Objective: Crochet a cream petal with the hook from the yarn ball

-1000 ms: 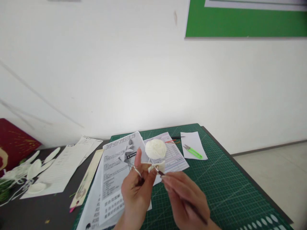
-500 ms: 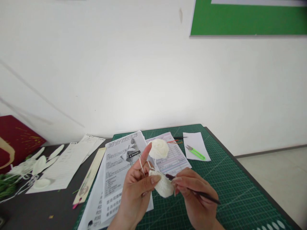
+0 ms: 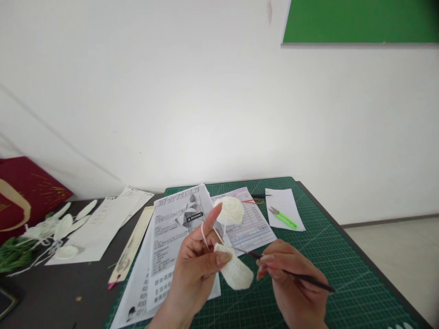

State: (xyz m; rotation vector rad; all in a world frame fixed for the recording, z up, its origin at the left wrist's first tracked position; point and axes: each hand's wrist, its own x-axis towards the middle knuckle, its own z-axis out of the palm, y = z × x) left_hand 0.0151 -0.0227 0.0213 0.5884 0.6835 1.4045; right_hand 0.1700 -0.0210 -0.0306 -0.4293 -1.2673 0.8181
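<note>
My left hand [image 3: 195,269] pinches a white crocheted piece [image 3: 238,274] between thumb and fingers, its index finger raised with white yarn looped round it. In my right hand [image 3: 297,278] is a dark crochet hook [image 3: 310,279], held like a pen. The hook's thin metal tip points left and reaches the top edge of the white piece; the exact contact is too small to make out. Behind my left index finger lies a ball of white yarn [image 3: 232,211], with a strand running down toward the piece.
Printed sheets [image 3: 171,233] and a lined form [image 3: 257,228] lie on the green cutting mat [image 3: 343,265]. Green-handled snips [image 3: 286,219] rest on white paper [image 3: 295,203]. At left are white crocheted petals [image 3: 63,226], green yarn [image 3: 17,253] and a red bag [image 3: 30,192].
My right hand has moved right with the hook, away from the white piece, and more of the hook's metal shaft shows. The view has shifted slightly.
</note>
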